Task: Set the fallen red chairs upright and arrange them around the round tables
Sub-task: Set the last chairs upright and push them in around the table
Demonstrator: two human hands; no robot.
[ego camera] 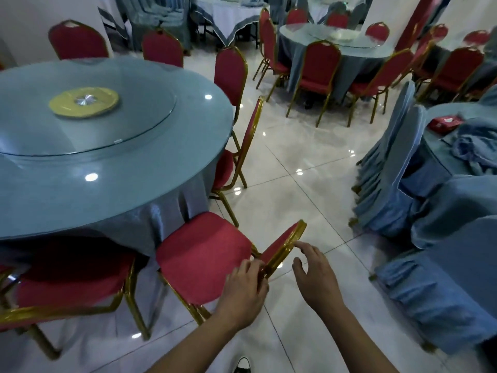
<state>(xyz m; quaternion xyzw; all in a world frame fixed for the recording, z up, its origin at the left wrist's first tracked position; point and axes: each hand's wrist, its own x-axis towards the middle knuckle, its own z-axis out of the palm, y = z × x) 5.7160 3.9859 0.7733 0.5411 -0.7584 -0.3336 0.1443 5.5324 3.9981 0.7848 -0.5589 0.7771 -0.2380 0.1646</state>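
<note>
Near red chair stood upright at the near right edge of the round table, seat partly under the blue tablecloth, backrest toward the camera. Left hand gripped the gold backrest frame, fingers curled round it. Right hand sat just right of the backrest, fingers relaxed, index fingertip touching the frame's top edge, holding nothing. Another red chair stood farther along the table's right side.

Banquet hall: round clothed tables with glass turntables, red gilt-framed chairs, glossy tiled floor.
</note>
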